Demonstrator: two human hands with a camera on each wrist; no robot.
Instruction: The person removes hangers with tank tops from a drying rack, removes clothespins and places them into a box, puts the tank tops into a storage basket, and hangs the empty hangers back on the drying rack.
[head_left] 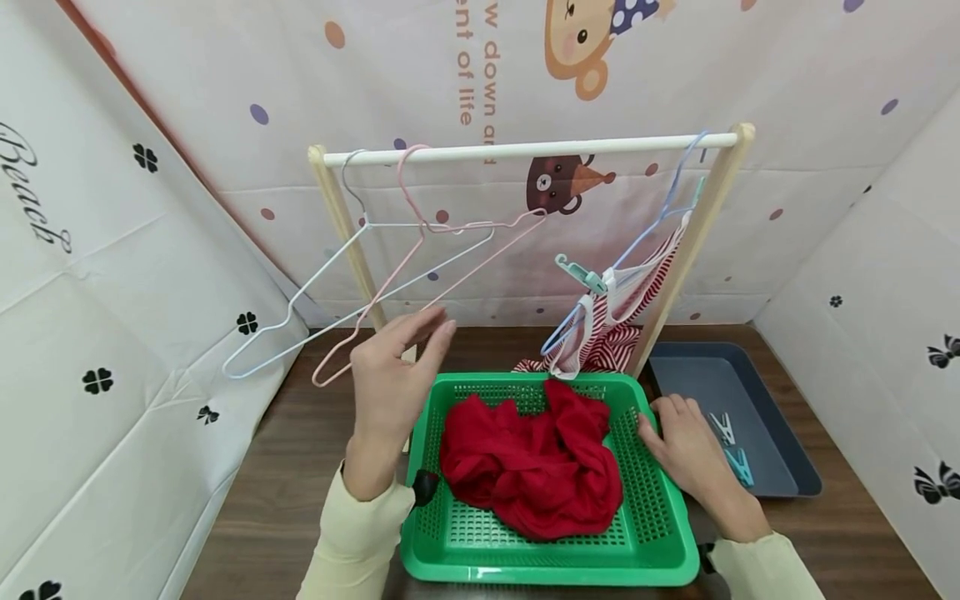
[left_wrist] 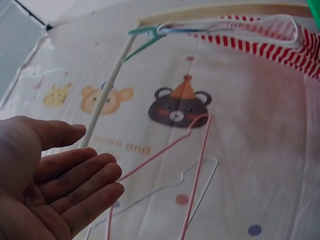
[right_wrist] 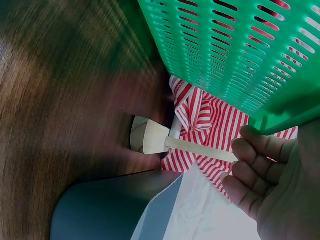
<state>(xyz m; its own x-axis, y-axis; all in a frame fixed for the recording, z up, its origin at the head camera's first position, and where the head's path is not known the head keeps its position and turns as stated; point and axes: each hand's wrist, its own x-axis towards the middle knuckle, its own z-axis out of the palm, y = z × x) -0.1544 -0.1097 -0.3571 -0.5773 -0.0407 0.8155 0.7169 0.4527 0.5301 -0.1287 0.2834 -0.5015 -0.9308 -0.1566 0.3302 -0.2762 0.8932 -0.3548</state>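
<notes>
My left hand is raised over the left edge of the green basket, beside the pink hanger. Its fingers are extended with nothing between them, and the palm shows in the left wrist view. My right hand rests at the basket's right rim, the thumb over the rim and the loosely bent fingers outside. Crumpled red cloth lies inside the basket. A white hanger hangs from the rod left of the pink one.
A red-and-white striped garment hangs at the rack's right on a blue hanger, with a teal clip on it. The grey tray at right holds a white clothespin and blue clothespin. Wooden posts support the rod.
</notes>
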